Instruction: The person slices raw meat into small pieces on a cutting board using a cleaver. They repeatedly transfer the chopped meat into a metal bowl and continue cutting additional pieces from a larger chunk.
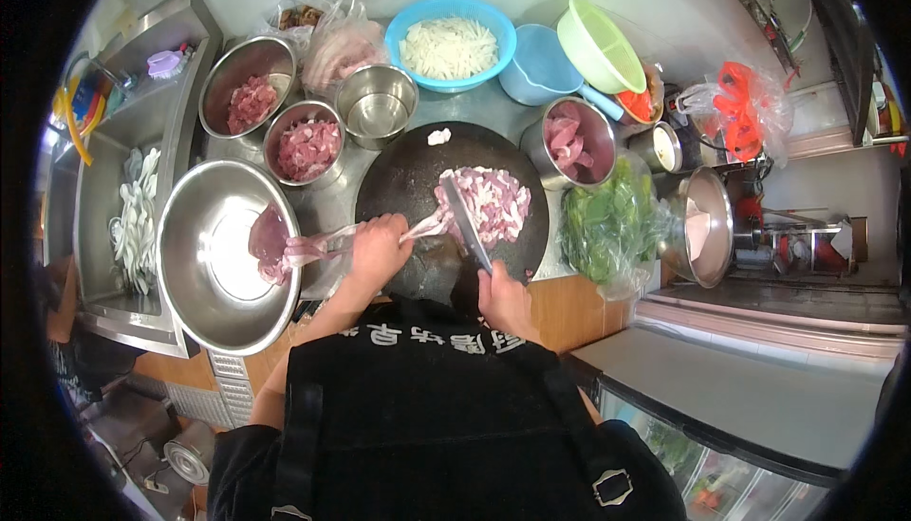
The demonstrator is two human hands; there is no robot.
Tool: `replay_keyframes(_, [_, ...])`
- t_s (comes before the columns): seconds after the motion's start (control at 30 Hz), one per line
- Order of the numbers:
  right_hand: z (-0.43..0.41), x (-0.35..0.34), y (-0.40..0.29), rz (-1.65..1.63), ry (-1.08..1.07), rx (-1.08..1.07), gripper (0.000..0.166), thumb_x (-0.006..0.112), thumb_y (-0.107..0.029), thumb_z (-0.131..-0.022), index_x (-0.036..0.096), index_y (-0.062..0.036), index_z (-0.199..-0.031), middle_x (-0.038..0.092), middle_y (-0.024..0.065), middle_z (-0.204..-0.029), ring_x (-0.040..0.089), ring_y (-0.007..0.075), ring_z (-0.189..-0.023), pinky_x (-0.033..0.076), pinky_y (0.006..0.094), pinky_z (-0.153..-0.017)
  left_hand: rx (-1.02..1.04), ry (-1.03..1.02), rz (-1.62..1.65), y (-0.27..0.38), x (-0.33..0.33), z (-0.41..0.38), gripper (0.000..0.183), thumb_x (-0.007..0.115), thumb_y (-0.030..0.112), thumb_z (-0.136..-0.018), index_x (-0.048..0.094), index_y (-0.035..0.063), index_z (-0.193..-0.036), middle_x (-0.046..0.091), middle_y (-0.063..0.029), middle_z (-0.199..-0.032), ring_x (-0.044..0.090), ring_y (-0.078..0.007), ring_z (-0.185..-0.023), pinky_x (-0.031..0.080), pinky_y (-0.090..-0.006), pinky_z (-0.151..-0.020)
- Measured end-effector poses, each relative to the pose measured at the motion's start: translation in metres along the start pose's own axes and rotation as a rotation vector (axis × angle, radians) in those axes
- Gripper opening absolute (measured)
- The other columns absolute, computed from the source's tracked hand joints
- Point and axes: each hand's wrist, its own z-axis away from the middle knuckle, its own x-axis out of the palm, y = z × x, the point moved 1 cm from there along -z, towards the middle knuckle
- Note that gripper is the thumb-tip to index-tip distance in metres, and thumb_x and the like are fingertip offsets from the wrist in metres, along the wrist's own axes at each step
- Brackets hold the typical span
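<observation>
My left hand (382, 252) grips a long strand of raw meat, likely offal (427, 225), at the left edge of a round dark chopping board (420, 275). Leftward, the strand runs over the rim of a large steel basin (196, 293), where a dark red piece of meat (267, 229) also lies. My right hand (505, 298) is closed around the handle of a kitchen knife (466, 225). Its blade lies over the strand's right end, beside a heap of chopped pink and white meat (498, 201). A small white lump (439, 137) sits near the board's far edge.
Behind the board stand steel bowls of cut meat (309, 151) and a blue colander of white strips (450, 48). To the right are a steel pot of meat slices (569, 144) and bagged green vegetables (608, 225). A sink (92, 250) holds pale slices at left; a person's arm (62, 300) shows beyond.
</observation>
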Motion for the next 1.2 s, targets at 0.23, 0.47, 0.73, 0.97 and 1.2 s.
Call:
replay_keyframes(0.23, [0.008,0.007,-0.003,0.008,-0.034,0.044,0.023,0.043,-0.025,-0.092,0.045,-0.0031,-0.097,0.060,0.0298,-0.074,0.059,0.0473,-0.072,0.044,0.0576,-0.065,0.003,0.047,-0.028,0.000,-0.005,0.007,0.015,0.064,0.011,-0.067,0.054,0.0086,-0.078,0.055,-0.0088,-0.079,0.058,-0.0291,-0.076,0.043,-0.0417,-0.067])
replay_keyframes(0.47, [0.003,0.012,-0.001,0.008,0.023,0.001,0.024,0.044,-0.026,-0.092,0.046,-0.0037,-0.098,0.061,0.0276,-0.076,0.060,0.0460,-0.073,0.045,0.0561,-0.065,-0.011,0.049,-0.015,0.010,-0.013,0.007,0.024,0.065,0.008,-0.066,0.058,0.0091,-0.089,0.052,-0.0096,-0.091,0.053,-0.0290,-0.090,0.043,-0.0424,-0.072])
replay_keyframes(0.73, [0.010,0.024,0.003,0.044,-0.095,0.022,0.025,0.045,-0.028,-0.091,0.045,-0.0035,-0.097,0.061,0.0285,-0.075,0.060,0.0477,-0.075,0.045,0.0571,-0.067,0.086,0.066,0.094,0.017,0.007,0.001,0.030,0.068,0.004,-0.064,0.059,0.0032,-0.093,0.052,-0.0129,-0.093,0.051,-0.0333,-0.091,0.043,-0.0422,-0.077])
replay_keyframes(0.97, [0.003,0.029,-0.012,-0.001,-0.245,0.056,0.027,0.044,-0.025,-0.091,0.045,0.0011,-0.097,0.060,0.0314,-0.082,0.059,0.0488,-0.081,0.045,0.0571,-0.071,0.197,0.105,0.059,0.009,0.019,-0.004,0.013,0.061,-0.001,-0.067,0.059,0.0013,-0.080,0.052,-0.0139,-0.083,0.051,-0.0330,-0.082,0.044,-0.0414,-0.073])
replay_keyframes(1.2, [-0.066,0.039,-0.049,-0.089,-0.070,-0.093,0.026,0.047,-0.019,-0.089,0.051,0.0052,-0.094,0.060,0.0304,-0.080,0.059,0.0467,-0.080,0.046,0.0540,-0.071,0.292,0.084,0.018,0.008,0.023,-0.016,0.003,0.056,-0.001,-0.069,0.057,0.0021,-0.070,0.053,-0.0147,-0.077,0.052,-0.0330,-0.078,0.045,-0.0402,-0.073])
